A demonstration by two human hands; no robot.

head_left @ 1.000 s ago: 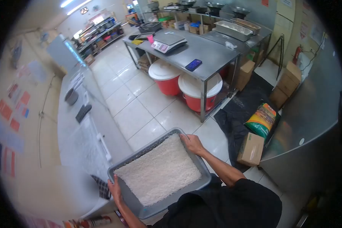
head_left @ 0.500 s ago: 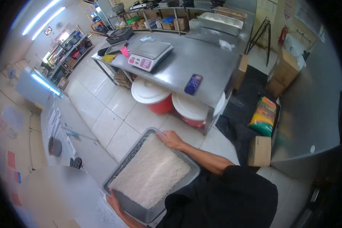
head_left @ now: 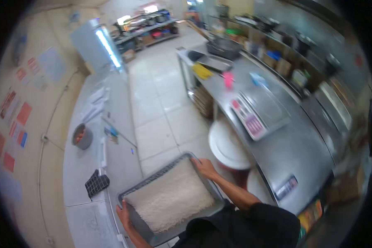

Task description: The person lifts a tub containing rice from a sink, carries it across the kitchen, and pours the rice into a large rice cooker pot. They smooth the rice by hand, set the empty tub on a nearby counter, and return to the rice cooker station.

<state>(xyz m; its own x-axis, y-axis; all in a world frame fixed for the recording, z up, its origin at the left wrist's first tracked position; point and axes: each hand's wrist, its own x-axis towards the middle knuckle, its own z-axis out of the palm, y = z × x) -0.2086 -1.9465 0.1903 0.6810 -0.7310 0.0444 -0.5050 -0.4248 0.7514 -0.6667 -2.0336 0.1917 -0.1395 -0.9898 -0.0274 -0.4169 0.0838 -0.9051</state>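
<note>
A grey rectangular tray (head_left: 148,181) is held in front of my body, tilted a little in view. White grains that look like uncooked rice (head_left: 169,196) cover most of its bottom. My left hand (head_left: 124,215) grips the tray's left rim, fingers closed round the edge. On the far right corner, my right hand (head_left: 205,168) is wrapped over the rim. Both undersides of the hands are hidden by the tray.
Along the left runs a white counter (head_left: 84,165) with a dark oven mitt (head_left: 97,184) and a pot (head_left: 82,137). To the right, a steel table (head_left: 293,161) carries a scale (head_left: 258,113) and a phone (head_left: 286,188). White-lidded tubs (head_left: 229,144) stand beneath it. Tiled floor (head_left: 155,120) lies between.
My view has turned left, so the steel table now sits further right and the left counter shows more fully. Both hands still hold the tray, which remains in front of me.
</note>
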